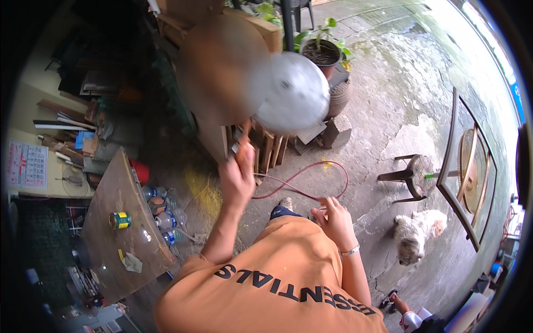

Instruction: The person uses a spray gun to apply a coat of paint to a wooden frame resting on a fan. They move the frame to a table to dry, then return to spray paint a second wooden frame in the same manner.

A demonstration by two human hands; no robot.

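My left hand (239, 172) is raised ahead of my body, its fingers closed around something small with a grey part, mostly hidden. Just beyond it, a brownish round area (225, 69) is too blurred to identify. Beside that blur is a pale silvery round disc (294, 91), also smeared. My right hand (335, 221), with a bracelet at the wrist, is held lower, in front of my right side. Its fingers are loosely bent and apart, with nothing visible in them. A thin red hose (348, 178) loops across the ground, passing close to the right fingertips in the picture.
A worn wooden table (102, 252) at left bears a yellow-green can (120, 220). Plastic bottles (166, 221) stand beside it. On the right are a white dog (416, 236), a dark stool (413, 177) and a framed panel (469, 166). A potted plant (322, 53) stands ahead.
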